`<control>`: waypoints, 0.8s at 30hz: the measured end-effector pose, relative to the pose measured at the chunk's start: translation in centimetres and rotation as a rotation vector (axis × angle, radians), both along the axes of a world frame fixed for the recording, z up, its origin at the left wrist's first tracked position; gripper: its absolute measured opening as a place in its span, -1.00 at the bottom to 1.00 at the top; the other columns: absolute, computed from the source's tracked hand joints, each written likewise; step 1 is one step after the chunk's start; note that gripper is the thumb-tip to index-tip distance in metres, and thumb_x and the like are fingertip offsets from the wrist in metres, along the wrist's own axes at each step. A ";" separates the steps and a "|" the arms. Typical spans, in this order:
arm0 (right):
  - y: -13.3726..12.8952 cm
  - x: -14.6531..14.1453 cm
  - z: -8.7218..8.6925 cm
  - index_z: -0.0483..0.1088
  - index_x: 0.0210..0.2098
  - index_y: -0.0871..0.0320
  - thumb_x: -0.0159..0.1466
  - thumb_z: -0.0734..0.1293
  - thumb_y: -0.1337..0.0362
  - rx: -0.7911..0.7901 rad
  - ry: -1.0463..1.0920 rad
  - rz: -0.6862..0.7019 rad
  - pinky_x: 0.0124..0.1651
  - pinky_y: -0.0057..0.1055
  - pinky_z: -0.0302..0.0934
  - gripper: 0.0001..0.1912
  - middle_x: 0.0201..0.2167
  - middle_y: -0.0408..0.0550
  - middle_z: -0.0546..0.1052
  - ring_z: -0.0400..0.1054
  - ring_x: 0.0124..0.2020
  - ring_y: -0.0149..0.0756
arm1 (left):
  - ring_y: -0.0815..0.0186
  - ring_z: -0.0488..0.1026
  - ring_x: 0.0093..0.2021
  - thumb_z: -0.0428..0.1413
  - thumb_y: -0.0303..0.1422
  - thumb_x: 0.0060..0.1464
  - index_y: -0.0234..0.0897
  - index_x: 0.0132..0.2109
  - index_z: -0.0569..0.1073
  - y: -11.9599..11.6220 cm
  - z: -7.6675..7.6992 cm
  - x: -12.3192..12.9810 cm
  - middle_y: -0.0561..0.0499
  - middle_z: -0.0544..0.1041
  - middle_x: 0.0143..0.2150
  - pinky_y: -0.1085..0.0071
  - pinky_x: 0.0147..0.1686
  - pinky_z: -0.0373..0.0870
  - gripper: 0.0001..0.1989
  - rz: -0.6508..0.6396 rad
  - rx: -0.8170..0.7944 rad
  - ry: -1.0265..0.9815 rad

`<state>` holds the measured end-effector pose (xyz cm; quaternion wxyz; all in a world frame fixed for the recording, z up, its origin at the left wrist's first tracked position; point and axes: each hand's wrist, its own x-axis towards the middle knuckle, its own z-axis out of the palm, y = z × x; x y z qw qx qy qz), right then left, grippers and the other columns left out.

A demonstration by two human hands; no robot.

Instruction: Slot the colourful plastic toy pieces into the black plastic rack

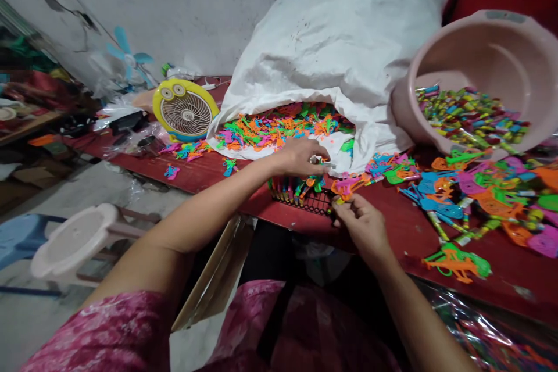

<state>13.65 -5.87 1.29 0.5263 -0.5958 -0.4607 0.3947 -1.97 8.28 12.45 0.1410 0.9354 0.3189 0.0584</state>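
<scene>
My left hand reaches over the table, its fingertips pinching a small pale plastic piece at the mouth of a white woven sack. The sack holds a heap of neon plastic toy shapes. My right hand pinches a small yellow piece beside an orange plastic shape. Just below both hands stands a black wire rack packed with colourful sticks. Loose neon shapes lie spread across the red table to the right.
A tilted pink plastic basin holds colourful striped tubes. A yellow desk fan stands on the table's far left, with a blue-bladed fan behind it. A white stool stands on the floor at the left.
</scene>
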 end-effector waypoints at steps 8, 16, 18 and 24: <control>0.4 -1.2 -1.3 0.22 -0.54 0.08 0.19 0.29 0.04 0.079 -0.343 -0.051 -0.53 -0.46 -0.01 -0.69 -0.67 -0.24 0.28 0.16 -0.61 -0.41 | 0.36 0.43 -0.27 0.13 -0.32 0.03 -0.30 -0.19 0.48 2.1 -1.5 -1.2 0.03 0.55 -0.26 0.45 -0.24 0.32 -0.80 -0.182 -0.431 -0.275; 0.4 -1.9 -3.3 0.22 -0.52 0.10 0.30 0.28 0.04 0.209 -0.483 -0.077 -0.45 -0.43 -0.01 -0.64 -0.61 -0.24 0.27 0.13 -0.55 -0.41 | 0.33 0.45 -0.20 0.06 -0.44 -0.03 -0.31 -0.16 0.52 1.6 -1.1 -1.1 0.03 0.58 -0.23 0.42 -0.17 0.32 -0.74 -0.140 -0.316 -0.189; 0.5 -2.4 -3.4 0.19 -0.57 0.09 0.29 0.29 0.02 0.236 -0.510 -0.097 -0.46 -0.42 -0.03 -0.60 -0.64 -0.25 0.24 0.09 -0.57 -0.42 | 0.33 0.45 -0.19 0.05 -0.43 0.00 -0.31 -0.17 0.52 1.6 -1.1 -1.1 0.03 0.58 -0.22 0.43 -0.14 0.33 -0.76 -0.147 -0.305 -0.179; 0.4 -1.4 -2.1 0.39 -0.38 0.15 0.27 0.31 -0.04 0.218 -0.465 -0.240 -0.38 -0.40 0.12 -0.64 -0.52 -0.11 0.45 0.27 -0.49 -0.33 | 0.30 0.48 -0.07 0.06 -0.35 0.11 -0.29 -0.08 0.53 1.9 -1.6 -1.3 -0.01 0.60 -0.08 0.41 -0.03 0.33 -0.74 -0.178 -0.238 -0.183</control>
